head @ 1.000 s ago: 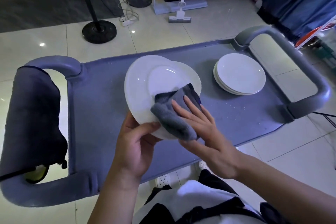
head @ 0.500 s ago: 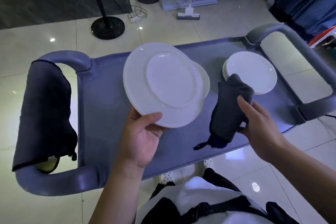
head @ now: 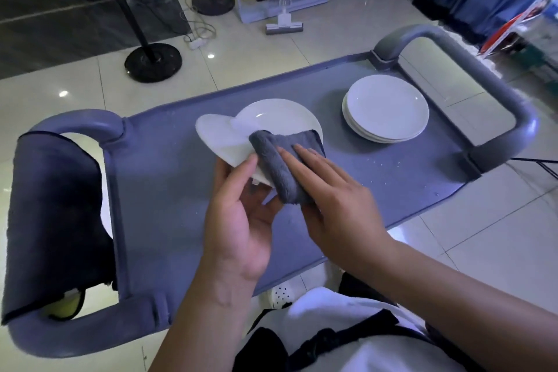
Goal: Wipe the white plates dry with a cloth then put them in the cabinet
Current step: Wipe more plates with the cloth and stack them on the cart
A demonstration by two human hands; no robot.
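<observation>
My left hand grips a white plate by its near rim, thumb on top, and holds it tilted over the grey cart top. A folded grey cloth wraps over that plate's right edge. My right hand lies on the cloth with its fingers straight and presses it onto the plate; its thumb is hidden. Just behind them, a second white plate lies on the cart. A stack of white plates stands at the cart's right end. No cabinet is in view.
A dark cloth hangs over the cart's left handle, and a grey handle loop closes the right end. On the tiled floor beyond are a round black stand base, a mop and cables.
My right hand has brought the cloth back from the right and laid it on the plate. My left hand has lowered and tilted the plate from facing me to nearly edge-on.
</observation>
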